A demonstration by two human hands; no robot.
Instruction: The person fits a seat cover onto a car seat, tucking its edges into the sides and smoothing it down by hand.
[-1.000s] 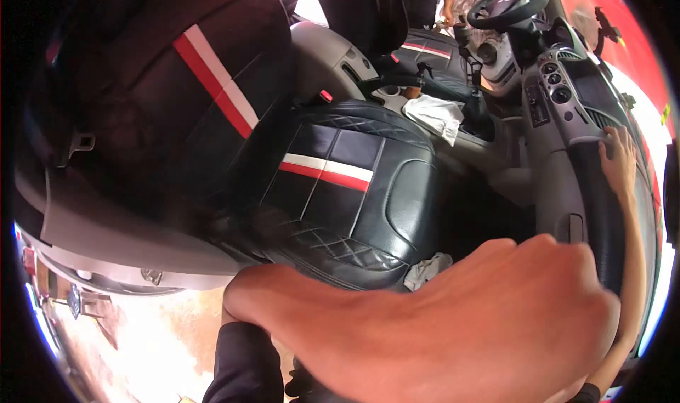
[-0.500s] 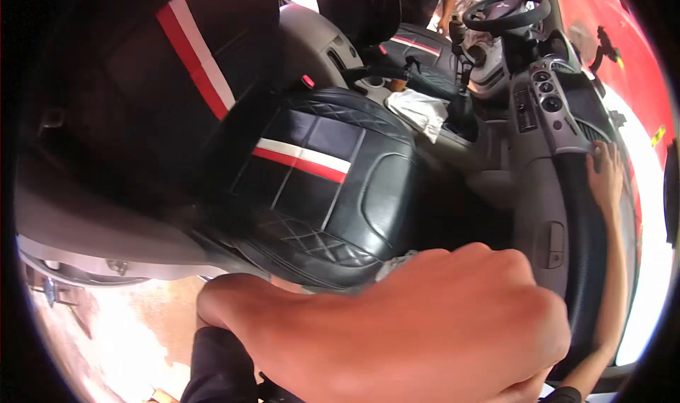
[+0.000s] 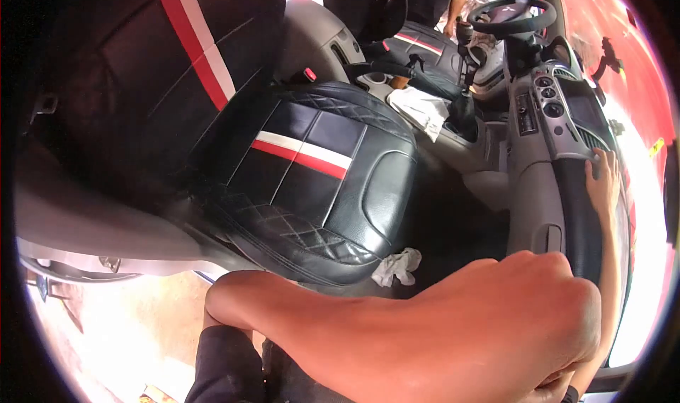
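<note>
My left arm bends across the foreground close to the camera, and my left hand is closed in a fist at the lower right. Whatever its fingers may hold is hidden on the far side. My right hand rests with fingers stretched out on top of the black and grey dashboard, close to an air vent. Below my left forearm's upper edge, a crumpled white cloth lies by the front corner of the black passenger seat, which has red and white stripes.
A white cloth lies on the centre console by the gear lever. The steering wheel is at the far side, where another person's arm shows beyond the driver's seat. The door sill runs along the lower left.
My left fist has shifted right and slightly down, uncovering more of the crumpled cloth near the seat. My right hand stays on the dashboard, slightly lower in view.
</note>
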